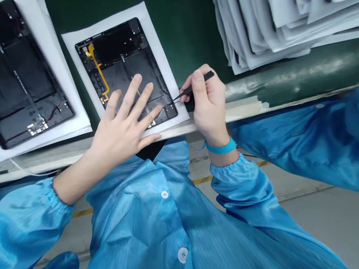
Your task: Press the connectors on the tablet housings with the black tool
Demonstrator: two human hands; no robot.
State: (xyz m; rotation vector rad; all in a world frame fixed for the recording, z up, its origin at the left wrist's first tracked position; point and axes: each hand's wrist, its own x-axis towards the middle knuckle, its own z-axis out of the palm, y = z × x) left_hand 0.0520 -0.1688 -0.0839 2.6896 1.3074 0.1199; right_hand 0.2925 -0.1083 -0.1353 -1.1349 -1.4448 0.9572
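An opened tablet (113, 74), its dark inside facing up, lies on a white foam sheet (158, 50) in front of me. An orange ribbon cable (98, 70) runs along its left side. My left hand (125, 125) rests over the tablet's lower part with its fingers spread, hiding some of it. Pinched in my right hand (208, 99) are black tweezers (197, 85), whose tips reach the tablet's lower right edge near a small wire. A blue wrist strap (221, 147) circles my right wrist.
Another opened tablet (9, 76) lies on white sheets to the left. At the back right rises a stack of white foam sheets (257, 23) with dark panels between them. The green table (186, 17) ends at a taped front edge. Another person's blue sleeve (307, 149) is at the right.
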